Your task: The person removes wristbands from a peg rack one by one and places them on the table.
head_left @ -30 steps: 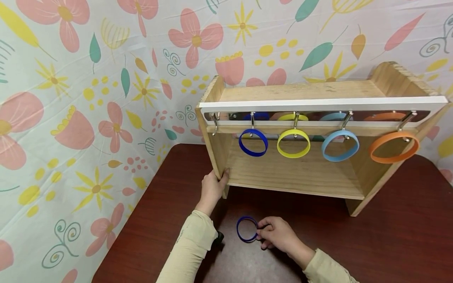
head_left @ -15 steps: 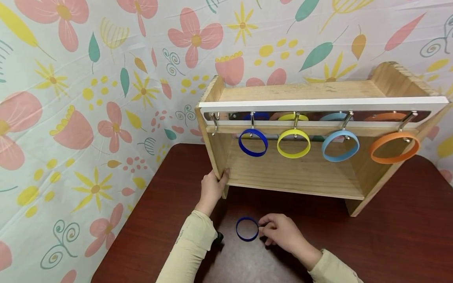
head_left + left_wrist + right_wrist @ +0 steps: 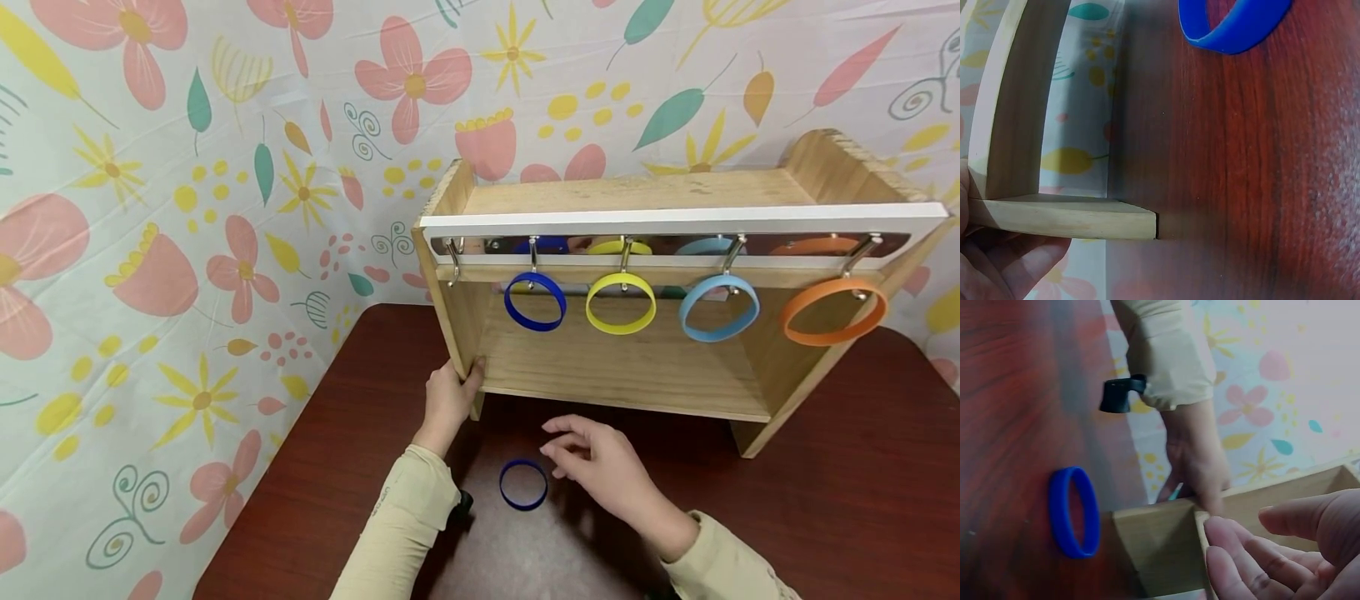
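A flower-printed cloth (image 3: 247,275) is hung along the back and left side. Against it a dark red-brown tabletop (image 3: 322,492) is set, its left edge bordered by the print. Near the tabletop's back edge a wooden rack (image 3: 622,375) is stood, and along its upper front edge a white rail (image 3: 675,220) with a shiny metal strip is mounted. Both arms are covered by pale sleeves (image 3: 397,517); a black object (image 3: 1116,395) is worn at the left wrist.

The rack's left side panel is gripped low at its front edge by the left hand (image 3: 446,402) — thumb on the inner face. The right hand (image 3: 611,467) is held over the tabletop before the rack's front edge, released, its thumb and fingers parted.

From the rail 4 rings are hung: an orange ring (image 3: 821,339) near the right end, then a light blue ring (image 3: 716,336), a yellow ring (image 3: 621,328) and a dark blue ring (image 3: 534,323). The loose blue ring (image 3: 1059,512) is laid on the tabletop in front of the rack's front left corner — near the right fingertips, apart from them. Of the 5 metal hooks (image 3: 453,262), 4 are occupied by 1 ring each.
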{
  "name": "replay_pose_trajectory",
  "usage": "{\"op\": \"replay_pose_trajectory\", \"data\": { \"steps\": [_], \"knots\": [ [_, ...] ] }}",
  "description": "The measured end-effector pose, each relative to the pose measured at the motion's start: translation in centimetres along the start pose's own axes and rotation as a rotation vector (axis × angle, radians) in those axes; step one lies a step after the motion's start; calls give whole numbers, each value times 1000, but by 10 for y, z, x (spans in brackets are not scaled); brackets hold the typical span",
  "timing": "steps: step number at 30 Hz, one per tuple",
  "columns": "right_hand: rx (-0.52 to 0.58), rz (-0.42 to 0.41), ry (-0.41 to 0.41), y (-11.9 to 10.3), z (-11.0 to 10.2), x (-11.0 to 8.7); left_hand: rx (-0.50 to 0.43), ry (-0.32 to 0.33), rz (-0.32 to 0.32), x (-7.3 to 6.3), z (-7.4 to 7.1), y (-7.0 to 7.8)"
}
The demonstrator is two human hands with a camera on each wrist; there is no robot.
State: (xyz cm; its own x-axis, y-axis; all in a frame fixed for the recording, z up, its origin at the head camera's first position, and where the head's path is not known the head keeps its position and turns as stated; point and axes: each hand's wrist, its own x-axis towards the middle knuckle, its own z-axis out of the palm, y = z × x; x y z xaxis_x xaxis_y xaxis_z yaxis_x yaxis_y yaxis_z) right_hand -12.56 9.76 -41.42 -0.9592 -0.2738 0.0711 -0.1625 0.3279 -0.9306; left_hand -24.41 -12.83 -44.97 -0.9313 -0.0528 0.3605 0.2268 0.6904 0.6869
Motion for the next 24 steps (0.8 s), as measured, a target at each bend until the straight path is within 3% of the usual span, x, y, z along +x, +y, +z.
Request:
{"op": "replay_pose_trajectory", "data": {
  "steps": [13, 24],
  "knots": [
    [-20, -164, 135, -34, -22, 5, -13, 5, 13, 0, 0, -1],
    [-38, -225, 179, -52, -31, 8, 12, -3, 2, 1, 2, -3]
  ]
}}
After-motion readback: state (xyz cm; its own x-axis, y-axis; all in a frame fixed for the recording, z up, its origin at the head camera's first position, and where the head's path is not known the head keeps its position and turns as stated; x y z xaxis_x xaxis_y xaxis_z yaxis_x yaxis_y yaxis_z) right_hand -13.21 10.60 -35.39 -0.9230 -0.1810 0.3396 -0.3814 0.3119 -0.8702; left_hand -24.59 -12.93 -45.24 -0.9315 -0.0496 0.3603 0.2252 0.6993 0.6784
